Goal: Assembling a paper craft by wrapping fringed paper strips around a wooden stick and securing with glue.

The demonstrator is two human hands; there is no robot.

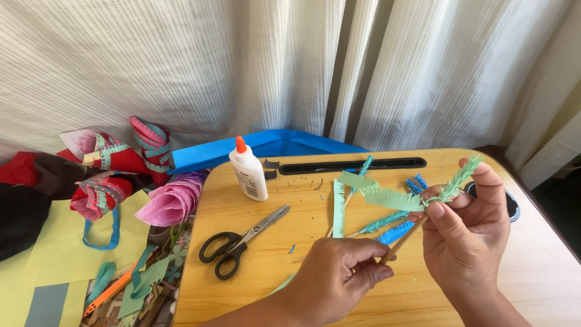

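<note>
The right hand (pixel 466 227) is pinching a fringed green paper strip (pixel 387 197) against a thin wooden stick (pixel 400 241) above the desk (pixel 266 278). The left hand (pixel 342 272) is gripping the stick's lower end. A white glue bottle (pixel 248 171) with an orange cap is standing behind black scissors (pixel 239 239).

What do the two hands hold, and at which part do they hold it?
Both hold one thin wooden stick: left hand pinches its lower end, right hand grips its upper part, where fringed green paper strip is wound.

Bright daylight, sharp, perhaps slight edge distortion
</note>
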